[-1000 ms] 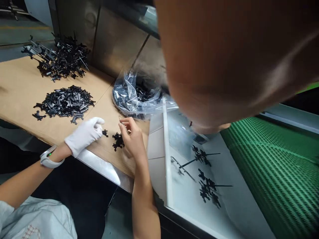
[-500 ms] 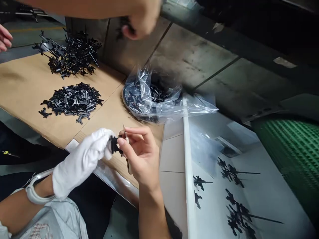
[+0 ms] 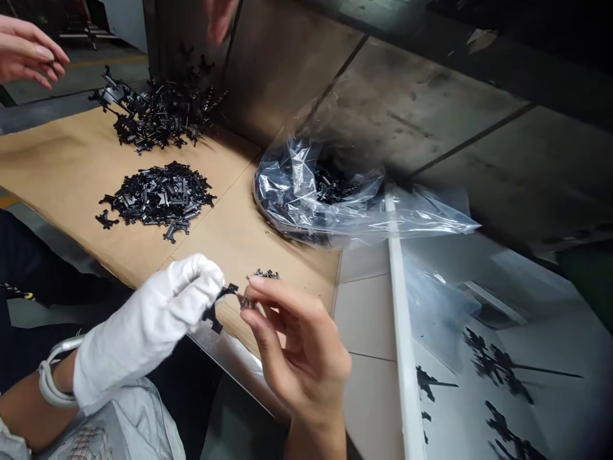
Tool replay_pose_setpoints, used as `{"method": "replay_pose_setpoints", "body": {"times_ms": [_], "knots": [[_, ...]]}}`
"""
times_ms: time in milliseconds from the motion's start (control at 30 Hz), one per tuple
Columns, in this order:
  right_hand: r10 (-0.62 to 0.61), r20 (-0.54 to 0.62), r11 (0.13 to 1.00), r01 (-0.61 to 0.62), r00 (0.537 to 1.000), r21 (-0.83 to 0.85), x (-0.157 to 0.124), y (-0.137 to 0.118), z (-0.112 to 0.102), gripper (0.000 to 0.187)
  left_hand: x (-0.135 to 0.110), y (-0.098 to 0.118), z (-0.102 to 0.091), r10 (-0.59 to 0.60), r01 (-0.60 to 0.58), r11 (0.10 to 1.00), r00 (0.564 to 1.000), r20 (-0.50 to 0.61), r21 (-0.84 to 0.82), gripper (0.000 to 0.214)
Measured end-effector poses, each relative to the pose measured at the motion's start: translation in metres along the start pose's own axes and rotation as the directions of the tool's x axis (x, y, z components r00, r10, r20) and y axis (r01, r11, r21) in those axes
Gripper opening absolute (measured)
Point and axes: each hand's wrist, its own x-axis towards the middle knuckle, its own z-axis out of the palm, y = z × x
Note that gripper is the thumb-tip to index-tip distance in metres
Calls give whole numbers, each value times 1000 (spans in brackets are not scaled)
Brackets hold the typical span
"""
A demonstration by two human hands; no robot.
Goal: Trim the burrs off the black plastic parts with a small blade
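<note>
My left hand (image 3: 158, 326), in a white glove, pinches a small black plastic part (image 3: 218, 308) at its fingertips. My bare right hand (image 3: 299, 345) closes on the part's other end, and a thin metallic sliver shows between the fingers, too small to identify. A small clump of black plastic pieces (image 3: 265, 274) lies on the brown cardboard sheet (image 3: 62, 144) just beyond my right fingers. Nearer my left hand, a heap of loose black pieces (image 3: 158, 199) rests on the cardboard.
A tangled pile of black sprues (image 3: 158, 108) stands at the back left, below a co-worker's hand (image 3: 220, 16). Another hand (image 3: 26, 57) is at the upper left. A clear plastic bag (image 3: 316, 191) holds black parts. Black sprues (image 3: 498, 364) lie on a white surface beyond a white rail (image 3: 405, 338).
The view has swung left. My hands have separated the black part from the clump, which now lies on the cardboard. The co-worker's hand has moved further up and away.
</note>
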Motion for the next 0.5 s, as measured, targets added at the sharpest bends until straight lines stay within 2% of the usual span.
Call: {"method": "replay_pose_setpoints", "body": {"times_ms": [133, 267, 367, 433, 500], "knots": [[-21, 22, 999, 22, 1000, -28, 1, -1, -1, 49, -1, 7, -1, -31, 32, 999, 999, 32, -31, 25], [-57, 17, 998, 56, 998, 33, 5, -2, -1, 39, -3, 14, -3, -131, 130, 986, 991, -3, -105, 17], [-53, 14, 995, 52, 998, 81, 5, -3, 0, 38, -5, 14, -4, -177, 186, 961, 982, 63, -207, 17], [-14, -16, 997, 15, 1000, 74, 4, -5, -1, 38, -7, 13, -5, -182, 208, 947, 975, 127, -245, 26], [59, -61, 997, -55, 996, 55, 3, -7, -3, 39, -8, 11, -5, -182, 211, 941, 975, 130, -265, 34]]}}
